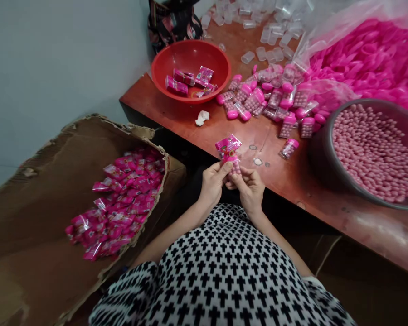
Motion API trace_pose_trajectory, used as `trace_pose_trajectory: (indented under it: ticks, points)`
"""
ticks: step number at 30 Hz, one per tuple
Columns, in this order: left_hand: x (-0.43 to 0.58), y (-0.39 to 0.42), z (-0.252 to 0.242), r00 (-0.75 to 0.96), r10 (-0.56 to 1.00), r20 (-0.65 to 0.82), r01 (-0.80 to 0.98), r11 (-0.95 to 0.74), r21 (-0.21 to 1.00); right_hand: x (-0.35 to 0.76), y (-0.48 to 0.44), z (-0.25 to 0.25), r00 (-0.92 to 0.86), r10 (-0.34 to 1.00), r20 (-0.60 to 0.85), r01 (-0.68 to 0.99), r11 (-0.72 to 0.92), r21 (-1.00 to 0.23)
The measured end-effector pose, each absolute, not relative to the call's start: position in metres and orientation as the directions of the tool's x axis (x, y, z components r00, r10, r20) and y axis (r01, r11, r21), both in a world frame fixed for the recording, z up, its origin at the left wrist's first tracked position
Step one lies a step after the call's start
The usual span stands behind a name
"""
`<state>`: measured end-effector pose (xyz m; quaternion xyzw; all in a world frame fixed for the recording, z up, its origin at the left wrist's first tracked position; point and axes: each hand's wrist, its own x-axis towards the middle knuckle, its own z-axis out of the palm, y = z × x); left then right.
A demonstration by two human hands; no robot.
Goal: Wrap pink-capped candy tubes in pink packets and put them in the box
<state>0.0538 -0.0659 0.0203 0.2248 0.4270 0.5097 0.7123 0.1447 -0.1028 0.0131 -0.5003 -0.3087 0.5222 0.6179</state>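
Between both hands, at the table's front edge, is a small clear candy bottle [235, 168] filled with pink balls. A shiny printed pink wrapper [228, 145] stands up at its top end. My left hand [212, 183] is closed on the bottle's left side, thumb near the wrapper. My right hand [250, 188] pinches the lower right side. Fingers partly hide the bottle. A single filled bottle with a pink cap [289, 148] lies on the table to the right of my hands. Farther back is a pile of similar capped bottles [255, 100].
A red bowl [159, 88] holds several pink packets. At left, a cardboard box [30, 213] contains many wrapped pink packets [122, 203]. A dark tub [321, 149] of pink balls stands right, before a bag of pink caps [367, 59]. Clear empty containers [272, 34] lie at the back.
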Motion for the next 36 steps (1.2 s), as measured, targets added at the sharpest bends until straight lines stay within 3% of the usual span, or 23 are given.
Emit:
trace_pose_trajectory:
  ticks: [4, 9, 12, 20, 27, 31, 36]
  points:
    - [0.055, -0.066, 0.022, 0.063, 0.914, -0.400, -0.537, 0.369, 0.759, 0.144, -0.106, 0.010, 0.221, 0.964, -0.147, -0.319, -0.071, -0.945]
    - [0.041, -0.061, 0.016, 0.219, 0.922, -0.319, -0.427, 0.385, 0.818, 0.148, -0.103, 0.010, 0.155, 0.946, -0.283, -0.528, -0.163, -0.833]
    - [0.038, -0.059, 0.015, 0.273, 0.918, -0.290, -0.370, 0.378, 0.849, 0.149, -0.101, 0.012, 0.120, 0.937, -0.329, -0.563, -0.209, -0.800]
    - [0.054, -0.061, 0.022, 0.065, 0.910, -0.409, -0.569, 0.370, 0.734, 0.147, -0.109, 0.008, 0.238, 0.963, -0.127, -0.222, -0.074, -0.972]
    - [0.048, -0.065, 0.016, 0.188, 0.905, -0.382, -0.499, 0.424, 0.756, 0.143, -0.108, 0.013, 0.212, 0.940, -0.267, -0.462, -0.145, -0.875]
    - [0.050, -0.071, 0.014, 0.166, 0.914, -0.370, -0.511, 0.401, 0.760, 0.140, -0.104, 0.015, 0.174, 0.929, -0.326, -0.558, -0.180, -0.810]
    - [0.051, -0.075, 0.018, 0.270, 0.880, -0.391, -0.577, 0.473, 0.666, 0.143, -0.101, 0.013, 0.194, 0.936, -0.294, -0.513, -0.159, -0.843]
